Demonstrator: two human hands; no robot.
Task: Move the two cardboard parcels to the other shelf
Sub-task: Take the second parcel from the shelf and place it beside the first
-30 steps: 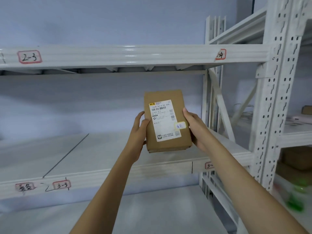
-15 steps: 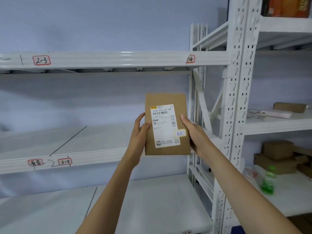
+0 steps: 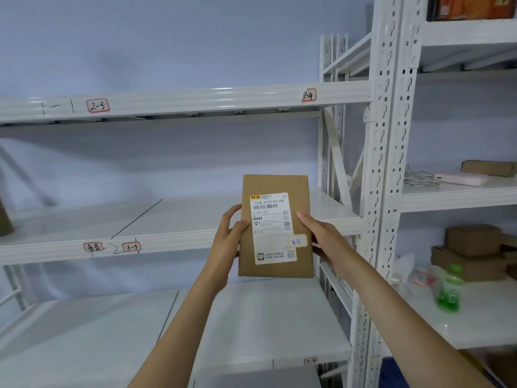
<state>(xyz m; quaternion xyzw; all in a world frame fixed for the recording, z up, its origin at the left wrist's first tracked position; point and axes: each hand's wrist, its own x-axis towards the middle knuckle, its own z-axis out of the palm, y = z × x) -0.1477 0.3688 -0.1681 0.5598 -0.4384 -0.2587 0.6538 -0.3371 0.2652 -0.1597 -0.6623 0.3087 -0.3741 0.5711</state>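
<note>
I hold one flat cardboard parcel [image 3: 275,228] upright in front of me, its white shipping label and a small yellow sticker facing me. My left hand [image 3: 228,238] grips its left edge and my right hand [image 3: 321,236] grips its right edge. The parcel hangs in the air in front of the white middle shelf [image 3: 179,245], the one labelled 3-3. At the far left edge of that shelf a brown corner of another cardboard parcel [image 3: 5,219] shows, mostly cut off.
A white perforated upright [image 3: 387,163] separates this rack from the rack on the right. That rack carries brown boxes [image 3: 472,247], a green bottle [image 3: 449,289], a pale flat device with cables [image 3: 461,179] and a flat brown box [image 3: 488,167]. The top shelf beam [image 3: 195,100] is labelled 2-3.
The view has swung left and up while both hands keep the parcel. The parcel now sits lower against the 3-3 shelf, and more of the right rack shows.
</note>
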